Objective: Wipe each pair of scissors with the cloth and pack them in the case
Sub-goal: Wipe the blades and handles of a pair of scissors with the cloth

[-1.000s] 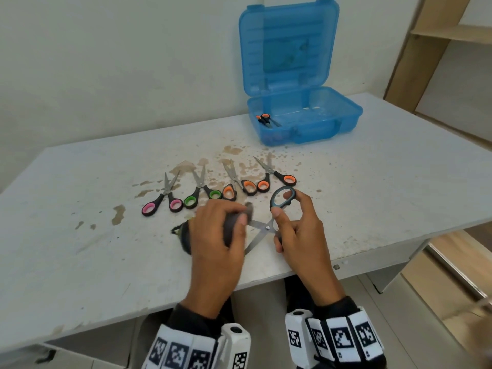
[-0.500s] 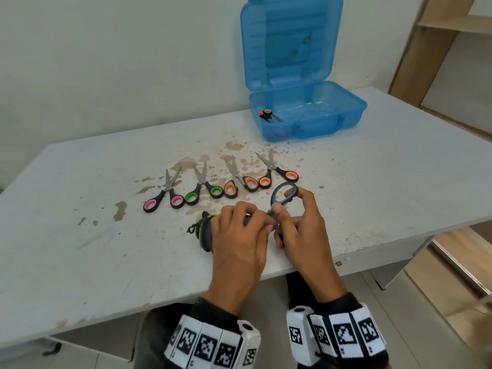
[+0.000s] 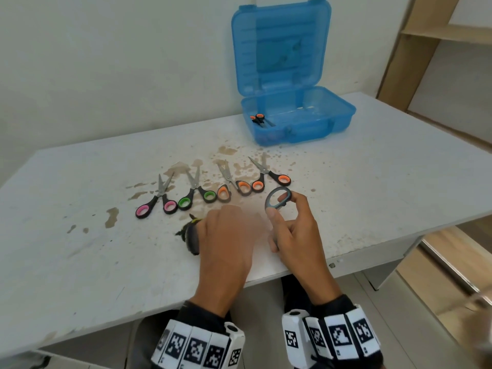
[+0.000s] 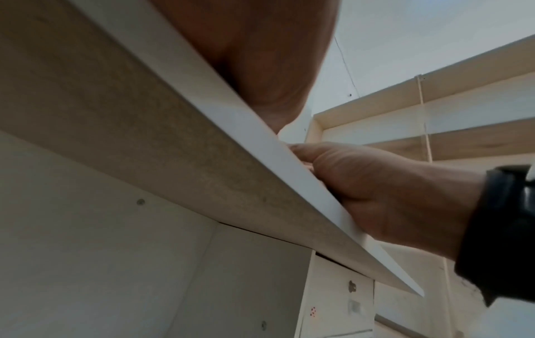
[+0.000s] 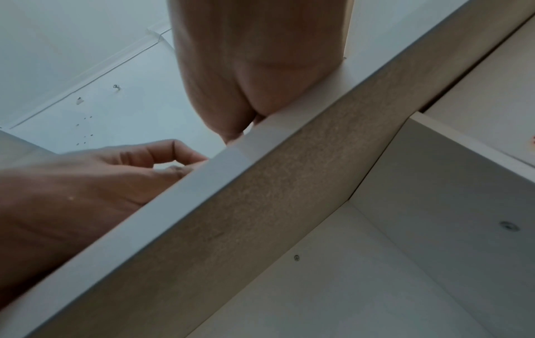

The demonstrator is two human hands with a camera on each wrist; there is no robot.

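Observation:
My right hand (image 3: 282,209) pinches the grey-blue handle loop of a pair of scissors (image 3: 277,199) just above the table, near its front edge. My left hand (image 3: 239,219), blurred with motion, grips a dark cloth (image 3: 191,235) and covers the blades, which are hidden. Behind the hands lies a row of scissors: pink-handled (image 3: 157,202), green-handled (image 3: 197,197), and two orange-handled pairs (image 3: 231,186) (image 3: 266,178). The open blue case (image 3: 332,121) stands at the back with one orange-handled pair (image 3: 259,118) inside. Both wrist views look up from below the table edge (image 4: 260,141) (image 5: 231,173).
Brown stains (image 3: 226,150) spot the white table (image 3: 80,262) between the scissors row and the case. A wooden shelf unit (image 3: 447,35) stands at the right, past the table's end. Bare tabletop lies left of the cloth and right of my right hand.
My left hand has slid the cloth to the right along the scissors. The open blades seen a second ago are now covered. My right hand keeps its hold on the handle loop.

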